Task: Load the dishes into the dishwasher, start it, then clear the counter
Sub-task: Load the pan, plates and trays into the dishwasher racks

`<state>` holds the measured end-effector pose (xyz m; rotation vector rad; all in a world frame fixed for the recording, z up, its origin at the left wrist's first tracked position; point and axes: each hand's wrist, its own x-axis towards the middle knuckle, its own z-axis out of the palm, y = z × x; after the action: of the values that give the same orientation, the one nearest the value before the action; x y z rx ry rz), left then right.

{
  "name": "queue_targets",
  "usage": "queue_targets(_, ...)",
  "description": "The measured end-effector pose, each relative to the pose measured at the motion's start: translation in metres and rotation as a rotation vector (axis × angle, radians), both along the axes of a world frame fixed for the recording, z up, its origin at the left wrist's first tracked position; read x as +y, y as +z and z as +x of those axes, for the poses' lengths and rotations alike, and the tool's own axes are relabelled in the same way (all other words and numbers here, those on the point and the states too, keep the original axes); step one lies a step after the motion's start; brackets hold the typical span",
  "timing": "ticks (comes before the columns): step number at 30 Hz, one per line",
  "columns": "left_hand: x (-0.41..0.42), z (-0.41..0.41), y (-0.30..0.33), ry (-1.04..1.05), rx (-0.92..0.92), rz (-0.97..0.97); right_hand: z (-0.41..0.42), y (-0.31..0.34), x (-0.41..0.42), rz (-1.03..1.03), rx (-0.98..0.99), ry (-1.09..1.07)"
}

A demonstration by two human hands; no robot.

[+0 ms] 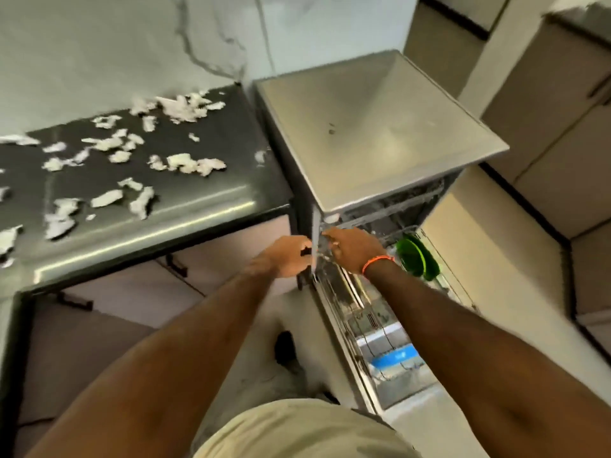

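Fingers of the left hand (291,256) curl round the dark edge of the dishwasher (373,133) at its front left corner, seemingly the door edge or the side trim; motion blur keeps me from telling which. The right hand (347,247) reaches in just beside it, its fingers bent onto the front rim of the upper rack (390,226), though whether they truly clasp the wire or only press on it I cannot tell.

Going by size: the dishwasher stands against the wall, its flat steel top bare but for a small dark mark. Left of it runs the dark tabletop (198,206), strewn with torn white paper scraps (185,163) that wait for the clearing step. Below the hands the lower rack (380,342) is drawn out over the open door, with something blue and white showing through its wires. A green plate (415,256) stands on edge in the racks, just right of the right wrist, which wears an orange band (377,261).

The step in hand looks like sliding the racks home before closing the door. To do it well, I judge the push should be level and straight, both rails moving together, with the left hand clear of the gap. The green plate should sit fully between the tines so it does not catch or tip, and the lower rack must be fully in before the door is lifted.
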<state>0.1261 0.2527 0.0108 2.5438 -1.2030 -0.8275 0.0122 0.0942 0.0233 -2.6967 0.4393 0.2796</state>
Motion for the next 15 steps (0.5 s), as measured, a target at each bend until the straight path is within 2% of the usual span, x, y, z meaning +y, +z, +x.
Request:
queue_targets(3, 0.058, 0.013, 0.022, 0.141, -0.1, -0.043, 0.031, 0.022, 0.036, -0.036, -0.073, 0.116)
queue_targets(10, 0.213, 0.051, 0.07, 0.473, -0.203, -0.182, 0.116, 0.048, 0.154, -0.053, -0.17, 0.443)
queue_targets(15, 0.303, 0.083, 0.082, 0.656, -0.269, -0.203, 0.175, 0.059, 0.229, -0.122, -0.2, 0.569)
